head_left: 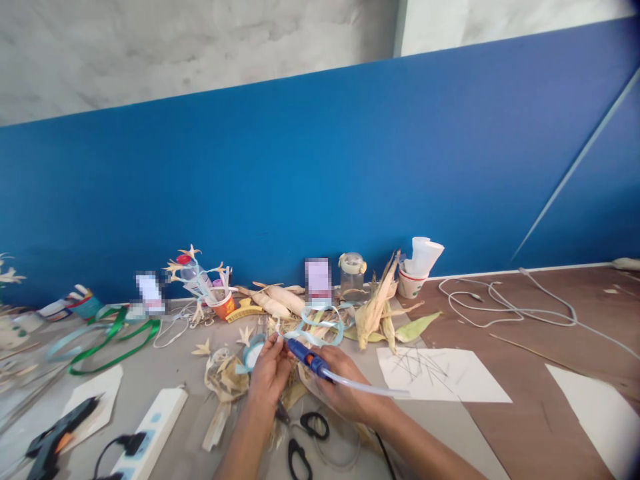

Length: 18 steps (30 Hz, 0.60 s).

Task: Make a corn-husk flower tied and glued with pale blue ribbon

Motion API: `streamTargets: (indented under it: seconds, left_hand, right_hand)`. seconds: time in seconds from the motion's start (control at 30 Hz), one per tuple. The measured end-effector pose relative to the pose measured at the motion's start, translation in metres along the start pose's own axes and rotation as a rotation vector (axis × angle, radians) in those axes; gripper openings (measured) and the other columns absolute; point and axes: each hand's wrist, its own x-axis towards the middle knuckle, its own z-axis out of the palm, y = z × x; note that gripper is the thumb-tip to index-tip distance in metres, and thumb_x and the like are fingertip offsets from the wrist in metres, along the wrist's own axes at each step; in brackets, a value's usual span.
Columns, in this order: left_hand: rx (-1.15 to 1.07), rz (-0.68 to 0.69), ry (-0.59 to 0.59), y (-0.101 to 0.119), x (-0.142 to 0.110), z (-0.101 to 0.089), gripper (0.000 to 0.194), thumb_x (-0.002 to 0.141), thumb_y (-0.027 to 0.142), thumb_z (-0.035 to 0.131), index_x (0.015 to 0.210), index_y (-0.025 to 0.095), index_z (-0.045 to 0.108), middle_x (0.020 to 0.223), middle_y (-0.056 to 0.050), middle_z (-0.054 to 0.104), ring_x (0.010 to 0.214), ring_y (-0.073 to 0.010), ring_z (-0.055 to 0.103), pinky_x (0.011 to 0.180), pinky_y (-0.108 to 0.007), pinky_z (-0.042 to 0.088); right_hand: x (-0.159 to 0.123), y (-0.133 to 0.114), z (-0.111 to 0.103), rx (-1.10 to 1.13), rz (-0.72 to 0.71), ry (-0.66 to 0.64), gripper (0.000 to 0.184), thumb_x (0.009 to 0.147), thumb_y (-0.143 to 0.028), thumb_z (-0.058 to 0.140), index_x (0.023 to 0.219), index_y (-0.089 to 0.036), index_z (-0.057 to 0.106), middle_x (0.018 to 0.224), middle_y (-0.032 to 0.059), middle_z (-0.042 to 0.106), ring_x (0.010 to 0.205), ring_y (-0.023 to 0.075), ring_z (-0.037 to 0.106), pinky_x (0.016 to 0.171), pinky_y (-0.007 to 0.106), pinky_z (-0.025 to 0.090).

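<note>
A smooth blue partition (300, 180) is running across your view behind a grey-and-brown tabletop (487, 427). Above it you are facing a mottled grey wall (200, 47), with a paler upright section (435, 27) standing toward the right. Soft light is falling across the blue, and a pale diagonal line (575, 167) is crossing its right end.

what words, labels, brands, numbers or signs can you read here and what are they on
None can be read.
White cup: has print, too small and blurred to read.
Orange cup: has markings, too blurred to read.
Middle screen and left screen: pixelated, unreadable.
Blue tool in the right hand: no lettering can be made out.
</note>
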Motion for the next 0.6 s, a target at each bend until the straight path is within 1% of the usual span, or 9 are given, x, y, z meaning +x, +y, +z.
streamTargets:
  seconds: [0.1, 0.2, 0.33, 0.6]
  left_hand:
    - [-0.002, 0.004, -0.022, 0.0002, -0.0005, 0.0, 0.014, 0.071, 0.007, 0.063, 0.078, 0.02, 0.059, 0.068, 0.001, 0.063, 0.057, -0.0114, 0.059, 0.057, -0.023, 0.049]
    - [-0.012, 0.01, -0.017, -0.0005, -0.0011, 0.001, 0.015, 0.07, 0.007, 0.065, 0.076, 0.019, 0.059, 0.067, 0.001, 0.063, 0.056, -0.0112, 0.059, 0.056, -0.022, 0.048]
    - [-0.026, 0.013, 0.008, -0.0013, 0.0011, -0.0005, 0.019, 0.067, 0.005, 0.067, 0.077, 0.018, 0.059, 0.065, 0.001, 0.063, 0.056, -0.0109, 0.059, 0.057, -0.022, 0.048]
    - [-0.007, 0.02, -0.019, -0.0005, 0.0014, -0.0021, 0.019, 0.065, 0.009, 0.069, 0.078, 0.019, 0.06, 0.067, 0.003, 0.064, 0.058, -0.0105, 0.059, 0.059, -0.021, 0.047]
  right_hand:
    - [0.0011, -0.0006, 0.0007, -0.002, -0.01, 0.02, 0.026, 0.081, -0.015, 0.049, 0.106, -0.017, 0.056, 0.1, 0.0095, 0.063, 0.093, 0.0214, 0.057, 0.085, 0.034, 0.044]
    - [0.002, -0.0006, 0.0019, -0.002, -0.011, 0.021, 0.023, 0.082, -0.017, 0.048, 0.104, -0.017, 0.056, 0.098, 0.0101, 0.064, 0.092, 0.0218, 0.058, 0.083, 0.034, 0.045]
    - [0.0006, -0.0001, 0.0014, -0.001, 0.006, -0.008, 0.024, 0.082, -0.017, 0.048, 0.104, -0.017, 0.057, 0.098, 0.0095, 0.064, 0.092, 0.022, 0.058, 0.083, 0.033, 0.045]
    - [0.0023, -0.0028, -0.0008, 0.013, 0.017, -0.014, 0.026, 0.084, -0.019, 0.046, 0.108, -0.017, 0.056, 0.102, 0.0103, 0.064, 0.096, 0.0217, 0.058, 0.086, 0.034, 0.045]
